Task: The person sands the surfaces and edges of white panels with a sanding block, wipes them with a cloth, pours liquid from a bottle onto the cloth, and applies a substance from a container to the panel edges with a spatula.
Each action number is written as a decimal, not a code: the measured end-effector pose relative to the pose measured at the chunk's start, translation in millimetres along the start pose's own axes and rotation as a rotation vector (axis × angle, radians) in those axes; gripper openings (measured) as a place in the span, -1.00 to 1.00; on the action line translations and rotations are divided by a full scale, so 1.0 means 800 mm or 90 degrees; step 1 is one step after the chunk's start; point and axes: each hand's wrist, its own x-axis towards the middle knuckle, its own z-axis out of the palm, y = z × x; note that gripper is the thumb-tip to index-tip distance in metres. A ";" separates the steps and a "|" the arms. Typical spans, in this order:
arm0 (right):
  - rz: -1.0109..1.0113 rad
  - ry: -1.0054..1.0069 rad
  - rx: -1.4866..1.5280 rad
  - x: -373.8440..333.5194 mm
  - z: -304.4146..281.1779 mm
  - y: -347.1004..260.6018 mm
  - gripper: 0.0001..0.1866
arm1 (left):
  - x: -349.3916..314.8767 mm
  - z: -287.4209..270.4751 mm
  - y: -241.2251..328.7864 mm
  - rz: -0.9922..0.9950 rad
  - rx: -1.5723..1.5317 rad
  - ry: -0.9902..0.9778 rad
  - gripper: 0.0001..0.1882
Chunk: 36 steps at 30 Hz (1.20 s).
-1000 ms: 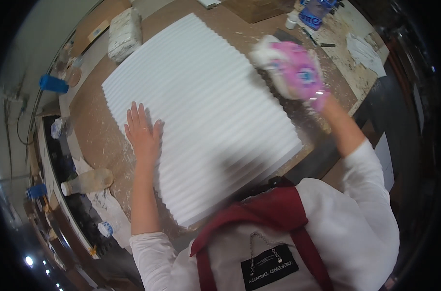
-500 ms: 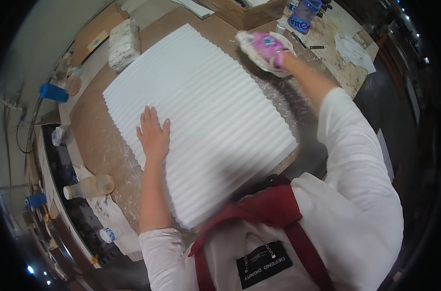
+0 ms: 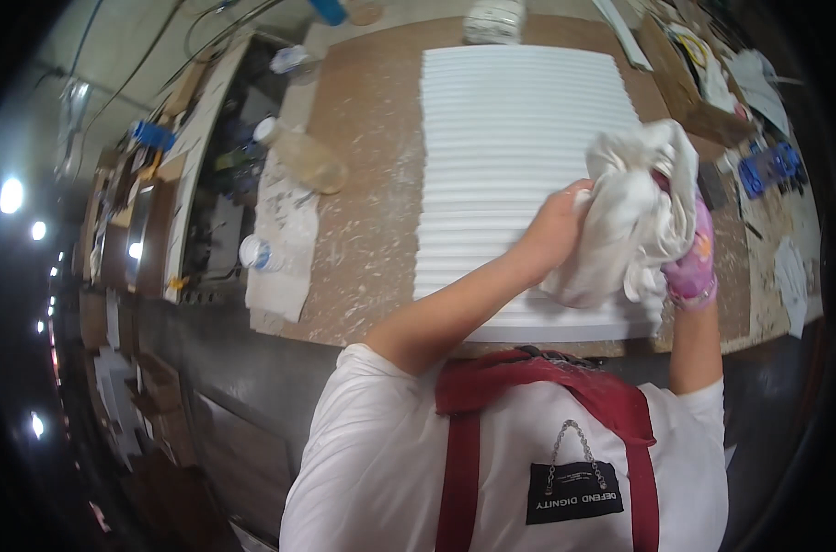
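Observation:
A bunched white cloth is held up over the right part of a white ribbed panel. My left hand, bare, is closed on the cloth's left side; some fingertips are hidden in the folds. On the cloth's right side is my right hand in a pink glove, its fingers mostly covered by the fabric. Loose folds hang down between the two hands. The panel lies flat on a brown board speckled with white.
Left of the panel are a capped bottle of cloudy liquid and a small white tub on paper. A white-smeared block sits beyond the panel. At the right are a wooden box, a blue bottle and a crumpled white cloth.
My left hand has lifted off the panel and taken hold of the cloth. My right hand has brought the cloth from the far right edge back over the panel. The view has turned.

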 end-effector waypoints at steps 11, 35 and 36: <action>0.019 -0.176 0.308 0.032 0.062 -0.018 -0.30 | -0.184 -0.091 0.188 0.338 0.154 0.407 -0.80; -0.086 -0.479 0.567 -0.027 0.396 -0.108 -0.70 | -0.321 -0.205 0.132 0.073 -0.349 0.488 -0.47; -0.156 -0.452 0.564 -0.027 0.409 -0.091 -0.69 | -0.320 -0.222 0.123 0.057 -0.193 0.516 -0.49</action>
